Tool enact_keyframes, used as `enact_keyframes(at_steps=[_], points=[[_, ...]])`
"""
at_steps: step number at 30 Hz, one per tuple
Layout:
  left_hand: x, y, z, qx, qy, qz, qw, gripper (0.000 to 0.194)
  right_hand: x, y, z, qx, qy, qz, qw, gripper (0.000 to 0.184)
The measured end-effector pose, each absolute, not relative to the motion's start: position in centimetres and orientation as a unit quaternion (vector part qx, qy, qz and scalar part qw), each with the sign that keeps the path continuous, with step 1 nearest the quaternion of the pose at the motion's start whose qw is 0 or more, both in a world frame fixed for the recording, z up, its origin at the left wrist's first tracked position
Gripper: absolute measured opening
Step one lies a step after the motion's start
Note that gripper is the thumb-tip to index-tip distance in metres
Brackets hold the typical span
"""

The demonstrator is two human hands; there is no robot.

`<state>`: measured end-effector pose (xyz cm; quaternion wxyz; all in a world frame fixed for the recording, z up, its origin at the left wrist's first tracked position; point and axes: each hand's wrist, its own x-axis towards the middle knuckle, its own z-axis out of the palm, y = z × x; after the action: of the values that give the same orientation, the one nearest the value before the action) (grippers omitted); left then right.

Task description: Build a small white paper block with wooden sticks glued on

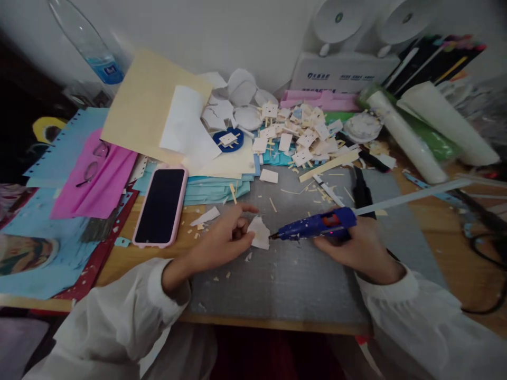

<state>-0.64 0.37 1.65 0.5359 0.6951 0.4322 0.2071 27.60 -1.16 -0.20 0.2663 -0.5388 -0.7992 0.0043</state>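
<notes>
One white paper scrap [259, 233] sits over the gray mat [277, 290], pinched at its nine o'clock edge by the left hand [219, 237]. At its three o'clock edge is the nozzle of a blue glue gun [317, 224], wrapped in the right hand [360, 245]. Small paper figures [307, 138] heap toward one o'clock.

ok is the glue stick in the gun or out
Partly in: the glue stick runs into the back of the gun, a long length outside.
</notes>
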Motion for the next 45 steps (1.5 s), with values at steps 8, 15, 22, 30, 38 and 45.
enact_keyframes(at_steps=[8,15,22,30,38,45], points=[[-0.4,0.3,1.9,0.684,0.439,0.213,0.543,0.037,27.0,-1.6,-0.5,-0.504,-0.832,0.022,0.231,0.018],[-0.5,0.4,1.7,0.693,0.441,0.203,0.533,0.039,26.8,-1.6,-0.6,-0.489,-0.848,-0.006,0.204,0.026],[-0.3,0.3,2.0,0.69,0.44,0.209,0.535,0.037,26.8,-1.5,-0.4,-0.481,-0.856,-0.027,0.189,0.026],[-0.4,0.4,1.9,0.696,0.446,0.197,0.528,0.037,26.7,-1.3,-0.2,-0.472,-0.86,-0.071,0.181,0.028],[-0.4,0.4,1.9,0.702,0.435,0.193,0.53,0.036,26.4,-1.3,0.3,-0.458,-0.865,-0.089,0.184,0.026],[-0.4,0.4,2.2,0.703,0.435,0.193,0.528,0.037,26.6,-1.3,0.4,-0.465,-0.863,-0.078,0.181,0.023]])
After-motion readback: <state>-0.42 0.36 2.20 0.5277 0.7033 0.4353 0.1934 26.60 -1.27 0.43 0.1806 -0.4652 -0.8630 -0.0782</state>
